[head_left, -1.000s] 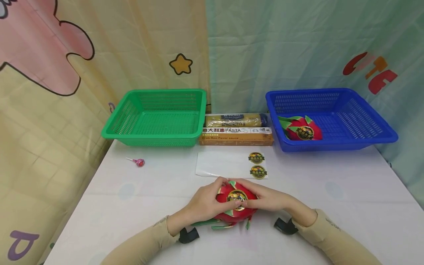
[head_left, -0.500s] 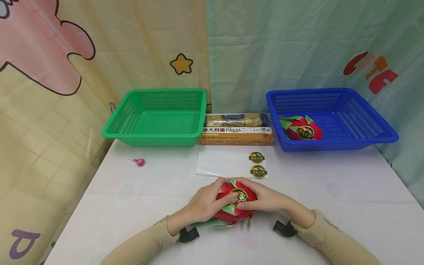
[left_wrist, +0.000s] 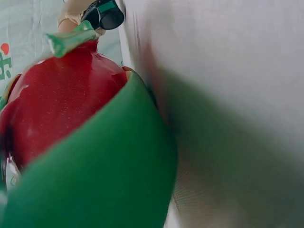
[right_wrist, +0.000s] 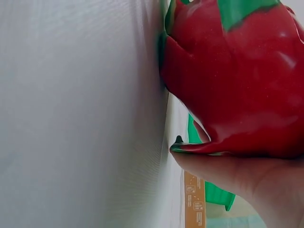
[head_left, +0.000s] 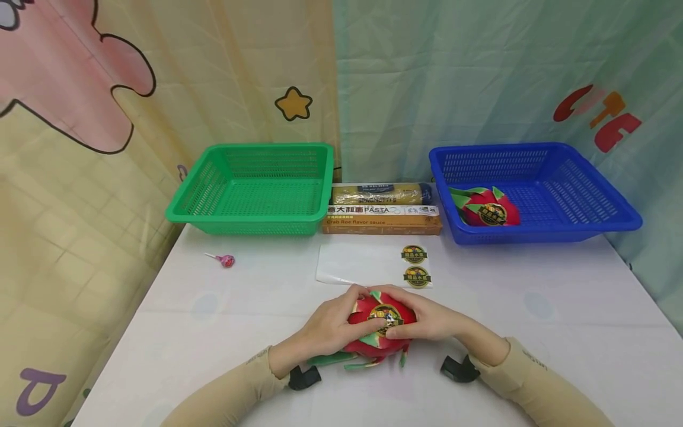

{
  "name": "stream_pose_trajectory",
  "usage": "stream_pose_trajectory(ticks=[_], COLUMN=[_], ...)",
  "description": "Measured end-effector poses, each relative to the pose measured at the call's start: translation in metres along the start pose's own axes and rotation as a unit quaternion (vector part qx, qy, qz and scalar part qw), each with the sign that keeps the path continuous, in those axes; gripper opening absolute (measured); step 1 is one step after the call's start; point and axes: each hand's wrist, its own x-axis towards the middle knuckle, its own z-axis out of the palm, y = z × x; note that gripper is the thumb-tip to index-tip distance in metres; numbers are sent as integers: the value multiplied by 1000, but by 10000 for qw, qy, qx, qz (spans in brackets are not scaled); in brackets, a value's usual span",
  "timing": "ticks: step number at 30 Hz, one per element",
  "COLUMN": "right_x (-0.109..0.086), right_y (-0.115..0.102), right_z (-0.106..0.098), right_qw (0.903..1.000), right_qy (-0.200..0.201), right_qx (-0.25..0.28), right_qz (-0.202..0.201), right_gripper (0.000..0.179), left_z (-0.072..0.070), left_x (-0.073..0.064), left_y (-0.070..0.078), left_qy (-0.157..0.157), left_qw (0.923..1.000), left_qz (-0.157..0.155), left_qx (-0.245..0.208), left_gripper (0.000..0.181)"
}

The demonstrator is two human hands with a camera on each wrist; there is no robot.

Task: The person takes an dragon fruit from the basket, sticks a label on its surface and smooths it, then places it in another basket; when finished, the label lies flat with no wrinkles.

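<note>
A red dragon fruit (head_left: 368, 350) with green-tipped scales lies on the table in front of me, a round dark fruit sticker on its upper face. My left hand (head_left: 331, 323) grips its left side, the thumb lying across the sticker. From the other side my right hand (head_left: 434, 317) holds it, thumb at the sticker's lower edge. Close up in the left wrist view, a broad green scale (left_wrist: 104, 166) covers much of the red skin. Fingers of the right hand (right_wrist: 237, 178) lie along the fruit in the right wrist view.
Beyond the hands lies a white backing sheet (head_left: 357, 264) with two round stickers. A green basket (head_left: 251, 228) stands back left, a blue basket (head_left: 544, 236) with another dragon fruit (head_left: 488, 207) back right. Between them are a pasta box (head_left: 381, 222) and spaghetti pack (head_left: 381, 194). A lollipop (head_left: 226, 261) lies left.
Both thumbs have shifted slightly over the sticker; the left one moved up off its lower part, then back across it. The dragon fruit stays in both hands at the same place.
</note>
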Motion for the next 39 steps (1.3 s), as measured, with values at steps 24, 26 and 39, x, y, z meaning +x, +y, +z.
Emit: stream_pose_trajectory(ticks=[24,26,39], right_x=[2,3,4], right_y=[5,3,-2], right_z=[-1,3,2], right_qw=[9949,9978,9990], right_qy=[-139,-1,216], right_qx=[894,519,352], right_qz=[441,411,180], right_gripper=[51,47,44], left_z=[4,6,7], left_x=[0,0,4], left_y=[3,4,6], left_qy=[187,296,499], left_qw=[9987,9981,9967], left_qz=[-416,-474,-518], left_qx=[-218,-247,-365], left_gripper=[37,37,37])
